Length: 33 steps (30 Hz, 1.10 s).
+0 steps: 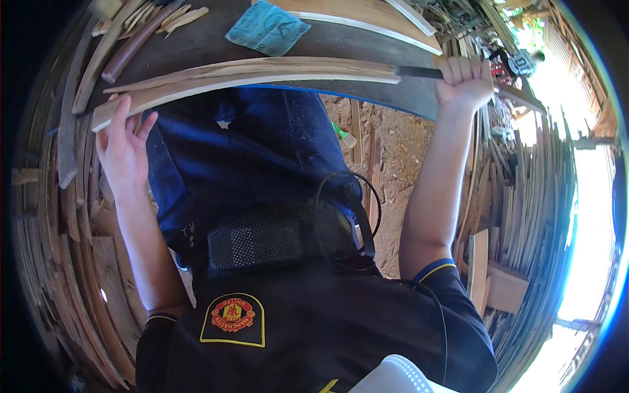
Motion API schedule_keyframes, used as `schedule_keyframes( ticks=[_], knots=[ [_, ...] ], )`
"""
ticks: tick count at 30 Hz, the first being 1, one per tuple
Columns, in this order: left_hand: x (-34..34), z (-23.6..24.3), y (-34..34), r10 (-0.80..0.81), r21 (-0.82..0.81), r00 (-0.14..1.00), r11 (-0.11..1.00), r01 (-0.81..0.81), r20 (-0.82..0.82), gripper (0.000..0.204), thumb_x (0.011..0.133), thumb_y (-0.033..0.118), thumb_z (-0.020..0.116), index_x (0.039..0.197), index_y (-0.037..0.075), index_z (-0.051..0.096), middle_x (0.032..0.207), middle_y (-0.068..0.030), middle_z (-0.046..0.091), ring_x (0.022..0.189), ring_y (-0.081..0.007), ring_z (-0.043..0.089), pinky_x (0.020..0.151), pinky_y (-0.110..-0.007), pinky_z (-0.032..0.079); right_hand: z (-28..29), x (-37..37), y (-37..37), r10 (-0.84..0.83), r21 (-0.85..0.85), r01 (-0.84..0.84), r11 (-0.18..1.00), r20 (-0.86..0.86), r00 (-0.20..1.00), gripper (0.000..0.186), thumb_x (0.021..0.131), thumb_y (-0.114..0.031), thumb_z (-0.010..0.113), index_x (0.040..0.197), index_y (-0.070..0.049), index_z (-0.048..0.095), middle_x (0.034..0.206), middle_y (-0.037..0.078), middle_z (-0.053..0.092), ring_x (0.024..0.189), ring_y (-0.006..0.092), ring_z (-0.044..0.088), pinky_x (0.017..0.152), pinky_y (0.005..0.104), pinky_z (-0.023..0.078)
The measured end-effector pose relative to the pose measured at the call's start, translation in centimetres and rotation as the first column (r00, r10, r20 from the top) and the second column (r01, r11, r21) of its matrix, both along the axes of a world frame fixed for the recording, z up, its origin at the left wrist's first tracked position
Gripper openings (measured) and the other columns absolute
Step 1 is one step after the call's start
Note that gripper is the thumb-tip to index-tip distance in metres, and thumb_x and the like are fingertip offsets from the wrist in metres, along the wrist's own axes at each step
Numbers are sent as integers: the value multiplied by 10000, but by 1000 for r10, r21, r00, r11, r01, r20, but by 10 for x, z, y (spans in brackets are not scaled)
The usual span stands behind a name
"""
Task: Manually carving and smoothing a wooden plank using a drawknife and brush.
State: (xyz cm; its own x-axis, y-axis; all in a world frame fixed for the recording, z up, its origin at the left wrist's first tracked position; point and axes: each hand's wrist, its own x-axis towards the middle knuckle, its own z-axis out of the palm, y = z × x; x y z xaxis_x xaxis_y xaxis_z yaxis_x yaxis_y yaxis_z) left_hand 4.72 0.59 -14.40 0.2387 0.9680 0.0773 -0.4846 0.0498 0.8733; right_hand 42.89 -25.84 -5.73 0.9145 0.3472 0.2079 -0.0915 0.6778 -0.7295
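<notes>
A long pale wooden strip (249, 73) with a rough, splintered upper side lies across in front of me, above my thighs. Its left end rests in my left hand (126, 147), whose fingers reach over the edge with the thumb apart. At the other end, my right hand (464, 82) is closed in a fist round a dark flat bar (419, 72), which meets or overlaps the strip's right end. A brownish length continues past that fist; its exact kind is unclear. The palm side of the right hand is hidden.
Beyond the strip is a dark tabletop (196, 49) with a blue edge, holding a light-blue printed sheet (268, 29) and pale boards (367, 16). Wood stacks (524, 203) line both sides. A green-handled brush (344, 134) lies on the dirt floor (400, 144). Someone else (522, 62) is farther back.
</notes>
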Motion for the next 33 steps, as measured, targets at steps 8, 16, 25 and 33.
schedule_keyframes(
  ticks=[8,16,25,33],
  knots=[
    [-3,0,-1,-11,-29,1000,1000,11,1,413,818,95,710,1189,45,534,1089,-91,588,967,-208,605,705,-342,579,8,-79,86,135,-52,-136,989,-29,990,398,970,-305,386,617,-151,287,505,-38,127,439,115,94,428,305,100],
    [-2,4,-1,-8,-37,1000,999,8,1,379,827,89,700,1169,43,545,1107,-88,585,984,-207,599,727,-364,576,0,-24,18,-72,-58,72,996,-1,997,407,965,-283,358,590,-166,251,485,-35,161,421,116,103,408,299,101],
    [-3,0,-3,-37,-31,999,999,37,-15,382,832,90,694,1177,43,537,1115,-100,582,968,-207,606,728,-369,577,-4,-103,106,434,75,-434,898,17,901,429,973,-337,371,593,-168,264,476,-32,161,402,120,131,414,299,121],
    [-5,-1,-7,-23,-14,1000,1000,22,-12,415,840,108,692,1205,29,509,1087,-93,577,953,-203,608,700,-375,581,0,-84,63,225,-20,-224,974,71,972,413,977,-290,362,590,-169,281,494,-40,148,429,112,119,422,303,132]
  ],
)
